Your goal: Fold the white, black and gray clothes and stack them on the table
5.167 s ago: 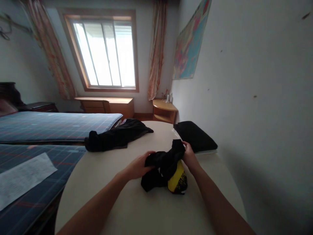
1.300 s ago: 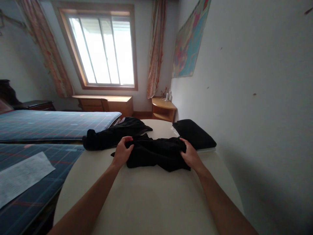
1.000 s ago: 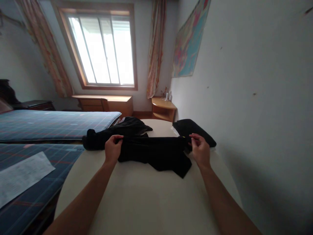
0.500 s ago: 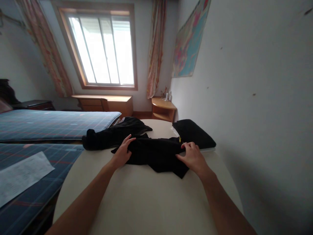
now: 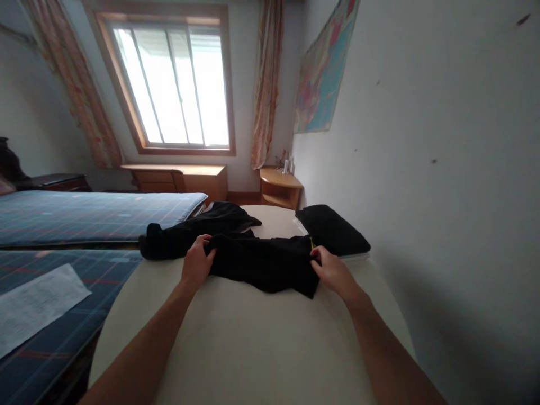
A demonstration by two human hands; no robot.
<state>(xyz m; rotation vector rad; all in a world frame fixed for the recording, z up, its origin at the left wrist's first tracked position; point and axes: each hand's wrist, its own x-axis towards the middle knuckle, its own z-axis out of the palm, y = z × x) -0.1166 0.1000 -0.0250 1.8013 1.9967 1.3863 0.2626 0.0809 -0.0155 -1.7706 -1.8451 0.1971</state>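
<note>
A black garment [image 5: 265, 264] lies spread across the round pale table [image 5: 261, 349]; its exact kind does not show. My left hand [image 5: 198, 263] is closed on its left edge, thumb and fingers pinching the cloth. At the right end, my right hand [image 5: 333, 270] grips the cloth beside a small yellow tag [image 5: 312, 243]. Behind my left hand lies a second heap of black clothing [image 5: 202, 222]. A folded black cloth [image 5: 335, 229] rests just beyond my right hand, with something white under it.
To the left, a plaid mattress [image 5: 97, 216] sits close to the table, and a printed sheet of paper [image 5: 46, 304] lies on the nearer one. The white wall [image 5: 442, 225] runs along the right. A desk [image 5: 202, 179] and a corner shelf [image 5: 280, 180] stand by the window.
My left hand has moved slightly left and closed on the garment's left edge. My right hand has tightened on the right end. The cloth's front edge looks straighter and has drawn back a little.
</note>
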